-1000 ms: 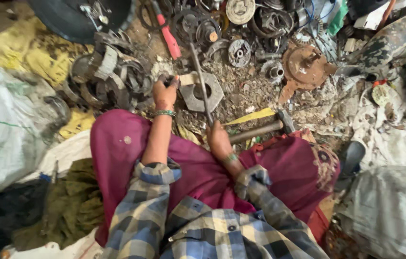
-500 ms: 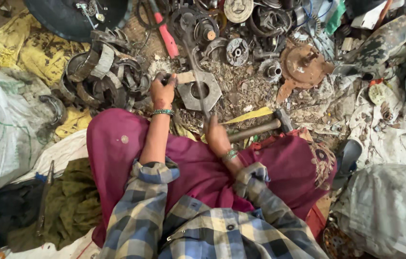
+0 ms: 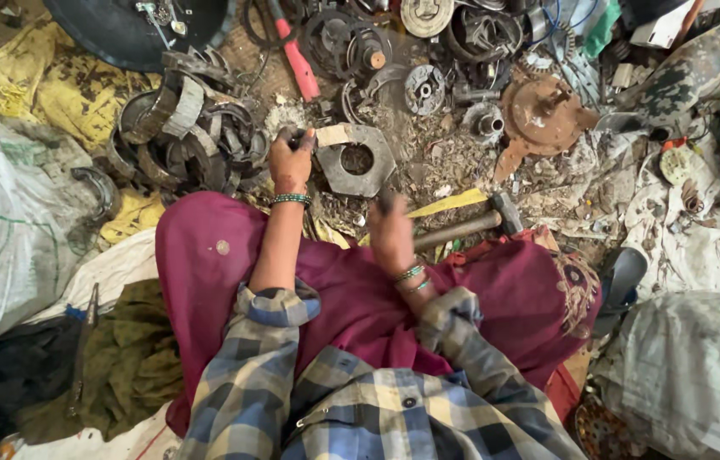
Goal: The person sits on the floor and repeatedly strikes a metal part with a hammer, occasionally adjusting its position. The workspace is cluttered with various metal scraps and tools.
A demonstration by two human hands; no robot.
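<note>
I sit on the ground with a maroon cloth over my knees. My left hand (image 3: 292,163) is closed on a small dark metal piece (image 3: 296,135) at the left corner of a grey hexagonal plate (image 3: 377,170) with a round hole. My right hand (image 3: 392,232) is fisted around a thin metal rod (image 3: 385,199). Only a short dark stub of the rod shows above the fist, just below the plate. A hammer (image 3: 462,228) lies on the ground to the right of that hand, its head toward the right.
Scrap metal covers the ground ahead: curved brake shoes (image 3: 185,136), a rusty disc (image 3: 539,115), gears and rings (image 3: 424,89), a red-handled tool (image 3: 298,64). A black tyre (image 3: 121,30) lies top left. White sacks (image 3: 11,221) (image 3: 700,366) flank me.
The rod, which pointed away across the hexagonal plate, has swung up so that only a stub shows. My right fist has risen slightly. My left hand has stayed at the plate's corner.
</note>
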